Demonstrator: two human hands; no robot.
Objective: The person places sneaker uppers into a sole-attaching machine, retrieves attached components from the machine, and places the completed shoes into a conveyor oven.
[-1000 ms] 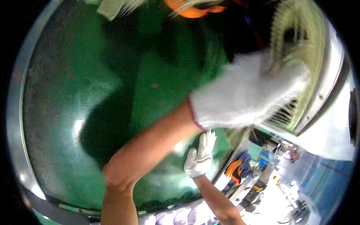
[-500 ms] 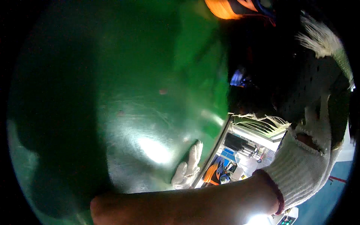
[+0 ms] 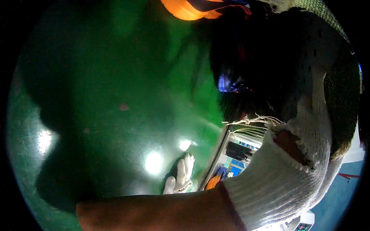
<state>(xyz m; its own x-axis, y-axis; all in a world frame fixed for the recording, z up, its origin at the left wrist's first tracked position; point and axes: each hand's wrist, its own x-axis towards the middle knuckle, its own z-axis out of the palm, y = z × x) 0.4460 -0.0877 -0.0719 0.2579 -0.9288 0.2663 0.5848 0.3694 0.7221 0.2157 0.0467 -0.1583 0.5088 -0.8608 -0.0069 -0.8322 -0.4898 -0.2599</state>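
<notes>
My left forearm comes in at the lower left and runs across the bottom. My left hand is at the right, very close, in a white knit glove torn open so that skin shows. Its fingers are lost in shadow beside a dark, perforated thing with frayed pale threads, so I cannot tell whether it grips it. A coarse green woven band curves along the upper right. Beyond my forearm, a white glove rests on the glossy green surface. Its lower part is hidden, and I cannot make out whether it is worn.
A bright orange and dark blue thing sits at the top edge. Past the green surface's diagonal border are a black box-like item, blue parts and another orange item. A white device stands at the lower right. Broad shadow covers the left.
The view has shifted, and the marks on the green surface now sit further left. My gloved hand looks larger and further left, covering more of the equipment. The green band has swung upward.
</notes>
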